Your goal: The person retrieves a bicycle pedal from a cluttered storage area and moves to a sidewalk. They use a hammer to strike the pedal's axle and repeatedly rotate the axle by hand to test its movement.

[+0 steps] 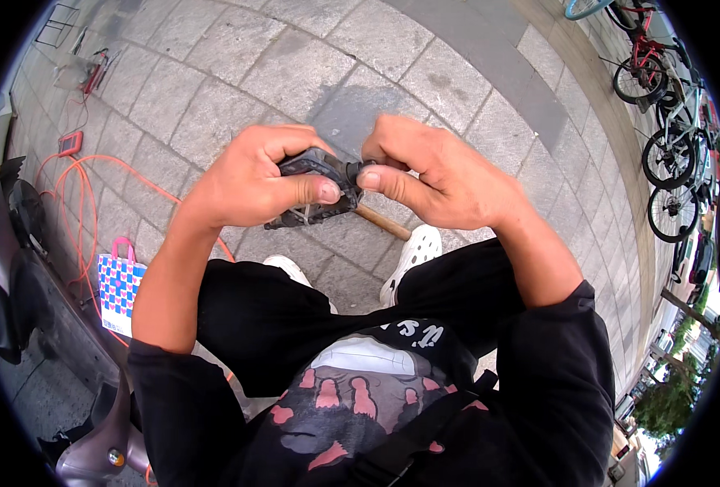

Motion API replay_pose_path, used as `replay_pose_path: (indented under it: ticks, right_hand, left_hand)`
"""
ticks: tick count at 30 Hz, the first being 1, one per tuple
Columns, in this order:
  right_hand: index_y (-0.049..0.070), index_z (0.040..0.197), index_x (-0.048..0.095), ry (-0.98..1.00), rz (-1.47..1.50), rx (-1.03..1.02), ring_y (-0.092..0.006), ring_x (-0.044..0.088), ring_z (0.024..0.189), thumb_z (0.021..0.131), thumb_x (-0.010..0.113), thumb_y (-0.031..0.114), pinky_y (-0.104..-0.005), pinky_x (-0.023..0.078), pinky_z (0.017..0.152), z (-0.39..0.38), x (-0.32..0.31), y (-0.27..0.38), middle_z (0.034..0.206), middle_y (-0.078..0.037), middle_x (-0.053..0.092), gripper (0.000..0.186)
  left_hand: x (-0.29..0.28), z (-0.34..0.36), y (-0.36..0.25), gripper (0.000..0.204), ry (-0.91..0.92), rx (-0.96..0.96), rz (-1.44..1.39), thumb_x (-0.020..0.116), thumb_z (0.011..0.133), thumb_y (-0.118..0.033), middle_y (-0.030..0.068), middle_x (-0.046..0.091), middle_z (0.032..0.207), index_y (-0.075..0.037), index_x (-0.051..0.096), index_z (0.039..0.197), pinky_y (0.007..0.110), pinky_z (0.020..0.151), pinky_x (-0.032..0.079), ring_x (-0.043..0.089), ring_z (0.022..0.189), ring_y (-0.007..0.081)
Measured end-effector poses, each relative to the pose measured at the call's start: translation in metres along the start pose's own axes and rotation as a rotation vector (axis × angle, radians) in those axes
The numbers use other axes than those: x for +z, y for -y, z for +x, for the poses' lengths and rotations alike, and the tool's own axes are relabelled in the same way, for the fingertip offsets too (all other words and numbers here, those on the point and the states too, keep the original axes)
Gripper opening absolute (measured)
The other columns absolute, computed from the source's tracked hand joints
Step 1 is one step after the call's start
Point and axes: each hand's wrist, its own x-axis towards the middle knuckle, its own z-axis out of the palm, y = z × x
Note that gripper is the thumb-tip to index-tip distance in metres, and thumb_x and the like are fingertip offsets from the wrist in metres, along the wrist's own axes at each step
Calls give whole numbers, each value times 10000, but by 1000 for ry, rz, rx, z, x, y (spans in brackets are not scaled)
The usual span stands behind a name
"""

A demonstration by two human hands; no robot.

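A black pedal (309,162) is held up in the air between both hands, above the paving and in front of the person's knees. The left hand (254,177) is closed around its wide, ridged body, the thumb lying across the near face and the fingers curled behind it. The right hand (437,174) is closed too, its thumb and bent forefinger pinching the narrow round end at the pedal's right; its other fingers are folded in, and whether they touch the pedal cannot be told.

Beneath the hands, a wooden handle (384,221) lies slantwise on the grey paving (254,73), its upper end hidden behind the pedal. Its lower end comes close to the right one of two white shoes (414,258), which is dotted with holes.

To the left, an orange hose (93,215) loops over the ground near a small red device (70,144). A checked bag (118,284) with a pink handle stands just beside a dark scooter (59,325). Along the far right, several bicycles (670,154) stand in a row.
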Motion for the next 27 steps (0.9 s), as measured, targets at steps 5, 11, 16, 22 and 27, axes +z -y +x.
replay_pose_path:
  ticks: [5, 11, 16, 22, 27]
  right_hand:
    - [-13, 814, 630, 73, 524, 889, -171, 539, 636, 1149, 522, 413, -368, 451, 615, 16, -1, 14, 638, -24, 507, 552]
    - [30, 922, 636, 40, 135, 458, -155, 500, 698, 1088, 672, 295, -339, 441, 630, 3, 11, -21, 744, -27, 513, 315]
    - [25, 1125, 644, -83, -68, 23, -278, 590, 870, 967, 757, 163, -410, 501, 745, -1, 2, -20, 957, -109, 591, 239]
    - [27, 1102, 659, -87, -35, 263, -347, 635, 843, 1032, 692, 262, -450, 523, 739, 6, -6, 11, 939, -144, 641, 247]
    - [15, 1021, 666, 100, -158, 397, -362, 649, 766, 1058, 668, 378, -460, 519, 694, 12, -13, 5, 859, -170, 668, 365]
  left_hand:
    - [15, 3, -4, 345, -177, 159, 418, 918, 825, -189, 66, 565, 797, 7, 754, 1056, 370, 593, 397, 524, 670, 188]
    - [15, 6, -1, 323, -192, 114, 545, 919, 822, -183, 55, 557, 786, -20, 762, 1052, 367, 597, 404, 520, 664, 202]
    - [13, 8, -8, 296, -180, 86, 470, 909, 831, -165, 63, 584, 798, -15, 768, 1044, 353, 621, 415, 543, 689, 192]
    - [9, 2, -16, 269, -209, 87, 389, 900, 839, -110, 69, 581, 794, -7, 764, 1046, 348, 625, 418, 544, 700, 181]
    - [10, 3, -23, 293, -245, 104, 432, 909, 830, -96, 65, 586, 796, -5, 756, 1063, 343, 618, 415, 542, 690, 182]
